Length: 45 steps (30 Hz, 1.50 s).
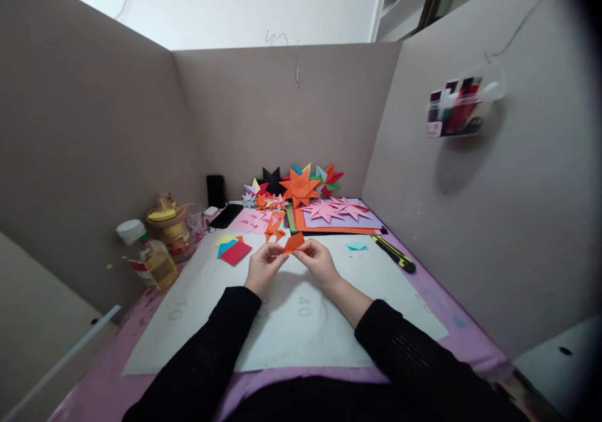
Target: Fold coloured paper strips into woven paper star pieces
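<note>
Between my hands is a small piece of folded orange paper [294, 242], raised a little above the white sheet [197, 334]. My left hand [265, 268] pinches its left lower edge between thumb and fingers. On the other side, my right hand [320, 263] grips the right lower edge the same way. Just left of my hands lie red, blue and yellow paper squares [236, 253], overlapping. To the right is a small folded turquoise paper [357, 246]. Folded orange pieces [274, 226] lie beyond my left hand, beside pink folded pieces [251, 221].
A yellow and black utility knife [394, 254] lies at the right. Paper stars [301, 187] stand against the back partition, with pink stars [323, 209] before them. At left are a bottle [153, 259], a lidded jar [170, 229] and a phone [226, 216]. Grey partitions enclose three sides.
</note>
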Tool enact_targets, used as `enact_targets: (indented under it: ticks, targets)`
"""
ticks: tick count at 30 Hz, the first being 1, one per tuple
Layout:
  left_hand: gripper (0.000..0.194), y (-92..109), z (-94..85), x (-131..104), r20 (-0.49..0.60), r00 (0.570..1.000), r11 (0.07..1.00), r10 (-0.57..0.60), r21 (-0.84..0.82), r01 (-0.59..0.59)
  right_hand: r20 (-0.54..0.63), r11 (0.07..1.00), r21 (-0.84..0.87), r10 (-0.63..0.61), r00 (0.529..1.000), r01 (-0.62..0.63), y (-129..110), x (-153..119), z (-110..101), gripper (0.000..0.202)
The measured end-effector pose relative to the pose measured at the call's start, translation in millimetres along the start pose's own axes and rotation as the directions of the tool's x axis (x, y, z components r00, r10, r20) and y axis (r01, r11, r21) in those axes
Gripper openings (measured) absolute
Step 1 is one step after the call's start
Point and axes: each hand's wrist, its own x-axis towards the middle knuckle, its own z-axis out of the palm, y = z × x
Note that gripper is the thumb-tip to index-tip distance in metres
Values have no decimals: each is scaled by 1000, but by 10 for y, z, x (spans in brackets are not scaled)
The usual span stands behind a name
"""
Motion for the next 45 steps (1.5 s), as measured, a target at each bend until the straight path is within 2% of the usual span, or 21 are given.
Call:
enact_targets:
  ticks: [10,22,30,45]
  targets:
    - [17,13,-2,-11,-14,1000,994,23,103,-22,36,999,49,12,999,-13,-7,-8,0,19]
    - [20,81,50,-31,-49,997,998,-64,21,65,-35,1000,-3,-11,999,11,-57,-43,48,21]
    - [19,59,65,-25,-69,990,993,-122,-14,121,-81,1000,6,-15,997,15,-43,-37,45,19]
    - [20,13,77,-19,-62,989,990,-132,-48,130,-137,1000,-15,7,991,-9,-8,-41,42,21]
